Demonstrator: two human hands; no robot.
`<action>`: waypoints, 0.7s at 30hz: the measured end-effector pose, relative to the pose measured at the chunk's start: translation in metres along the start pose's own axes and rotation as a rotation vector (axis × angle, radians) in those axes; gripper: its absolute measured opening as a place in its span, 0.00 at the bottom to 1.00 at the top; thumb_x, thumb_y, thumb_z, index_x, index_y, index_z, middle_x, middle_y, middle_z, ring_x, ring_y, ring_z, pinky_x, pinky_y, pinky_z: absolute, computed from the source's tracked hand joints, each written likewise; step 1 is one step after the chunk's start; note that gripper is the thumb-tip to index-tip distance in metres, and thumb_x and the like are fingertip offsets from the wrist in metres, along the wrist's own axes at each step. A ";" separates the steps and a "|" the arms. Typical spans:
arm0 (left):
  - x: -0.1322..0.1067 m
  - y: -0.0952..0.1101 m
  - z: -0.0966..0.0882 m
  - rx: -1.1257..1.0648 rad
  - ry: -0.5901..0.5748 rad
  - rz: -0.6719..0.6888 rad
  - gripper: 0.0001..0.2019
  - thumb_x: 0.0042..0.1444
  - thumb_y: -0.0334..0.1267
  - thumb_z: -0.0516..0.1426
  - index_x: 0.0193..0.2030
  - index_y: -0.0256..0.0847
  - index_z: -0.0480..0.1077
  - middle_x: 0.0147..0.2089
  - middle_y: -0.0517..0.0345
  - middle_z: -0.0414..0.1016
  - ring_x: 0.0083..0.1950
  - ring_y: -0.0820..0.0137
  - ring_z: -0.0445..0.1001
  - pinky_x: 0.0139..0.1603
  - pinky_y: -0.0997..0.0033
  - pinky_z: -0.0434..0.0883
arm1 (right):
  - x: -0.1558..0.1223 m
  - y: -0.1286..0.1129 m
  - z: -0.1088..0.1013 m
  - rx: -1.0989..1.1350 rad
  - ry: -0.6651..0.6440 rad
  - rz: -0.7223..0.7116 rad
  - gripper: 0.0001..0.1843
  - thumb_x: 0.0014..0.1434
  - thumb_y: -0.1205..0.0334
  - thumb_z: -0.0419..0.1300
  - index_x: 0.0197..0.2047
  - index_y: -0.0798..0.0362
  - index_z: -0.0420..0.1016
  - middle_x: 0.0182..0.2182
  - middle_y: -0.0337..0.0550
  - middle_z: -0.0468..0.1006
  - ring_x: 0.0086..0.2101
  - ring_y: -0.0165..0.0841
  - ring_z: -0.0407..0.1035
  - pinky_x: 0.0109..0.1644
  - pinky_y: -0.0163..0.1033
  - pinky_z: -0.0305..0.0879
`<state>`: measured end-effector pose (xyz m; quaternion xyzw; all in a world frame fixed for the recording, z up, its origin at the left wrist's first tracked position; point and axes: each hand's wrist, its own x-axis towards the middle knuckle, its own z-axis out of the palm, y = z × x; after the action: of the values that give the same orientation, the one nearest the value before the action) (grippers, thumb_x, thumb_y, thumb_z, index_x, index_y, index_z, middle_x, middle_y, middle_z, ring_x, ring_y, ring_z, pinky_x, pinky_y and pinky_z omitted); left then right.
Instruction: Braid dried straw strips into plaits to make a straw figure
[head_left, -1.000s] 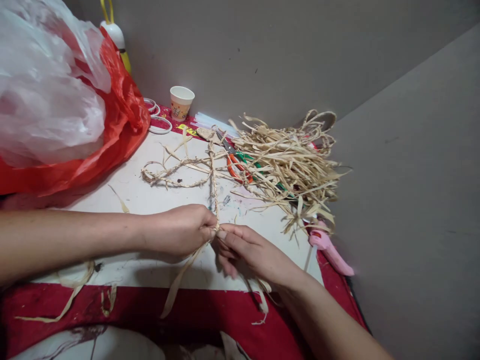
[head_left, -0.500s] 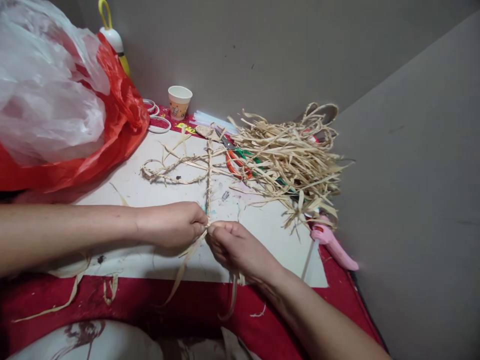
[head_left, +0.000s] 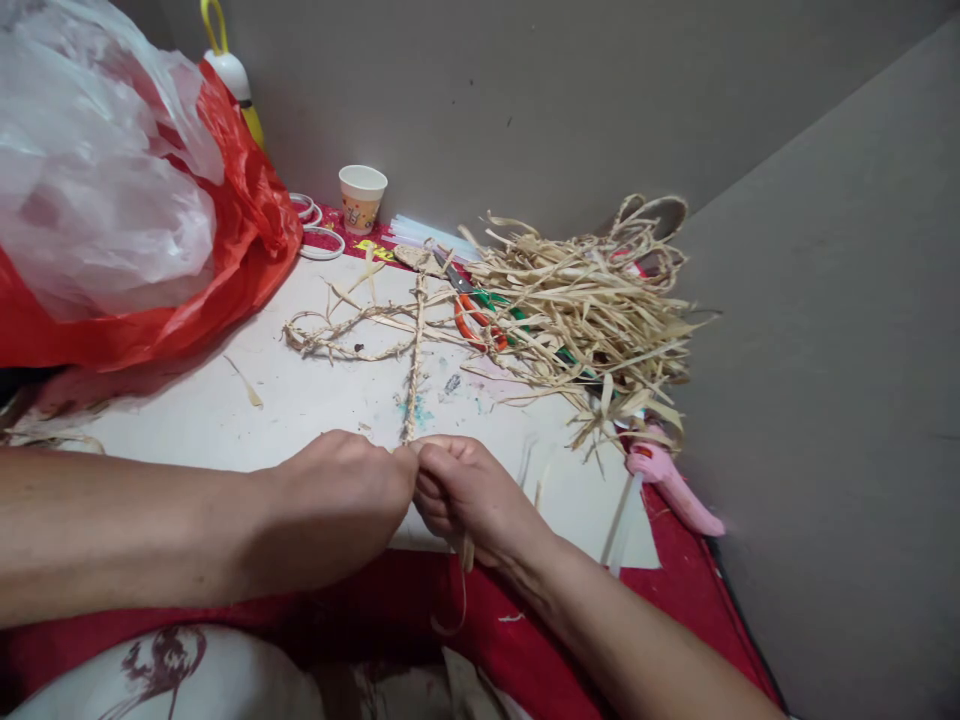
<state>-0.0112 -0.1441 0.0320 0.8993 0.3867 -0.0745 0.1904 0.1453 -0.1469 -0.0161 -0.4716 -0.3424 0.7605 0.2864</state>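
Note:
A thin braid of dry straw-coloured strips (head_left: pixel 415 365) runs straight down the white board toward me. At its near end my left hand (head_left: pixel 352 490) is closed, its knuckles turned up and its fingertips mostly hidden. Pressed against it from the right, my right hand (head_left: pixel 469 490) pinches the braid's end between thumb and forefinger. A loose strip (head_left: pixel 465 575) hangs below my right hand. The braid's far end meets a small flat woven piece (head_left: pixel 414 258). Left of the braid, a looped length of twisted cord (head_left: pixel 322 345) lies on the board.
A heap of dry strips (head_left: pixel 600 300) lies at the right, partly over orange-handled scissors (head_left: pixel 476 325). Near it rests a pink glue gun (head_left: pixel 675 490). At the back stand a paper cup (head_left: pixel 362 200) and clear sticks (head_left: pixel 431 235). Plastic bags (head_left: pixel 112 200) bulge at the left. Grey walls border the table.
My left hand has come nearer to me and turned over, its back now covering the braid's loose ends. My right hand keeps its pinch in nearly the same place.

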 end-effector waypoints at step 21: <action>-0.035 0.017 0.013 0.245 0.139 0.196 0.07 0.49 0.28 0.54 0.29 0.43 0.72 0.23 0.56 0.71 0.22 0.68 0.67 0.21 0.67 0.50 | -0.003 0.002 -0.002 0.069 -0.033 0.000 0.14 0.57 0.55 0.58 0.26 0.57 0.68 0.11 0.25 0.48 0.14 0.19 0.37 0.16 0.28 0.34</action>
<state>-0.0231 -0.1832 0.0352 0.9521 0.2974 -0.0400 0.0585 0.1480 -0.1496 -0.0164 -0.4487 -0.3207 0.7796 0.2967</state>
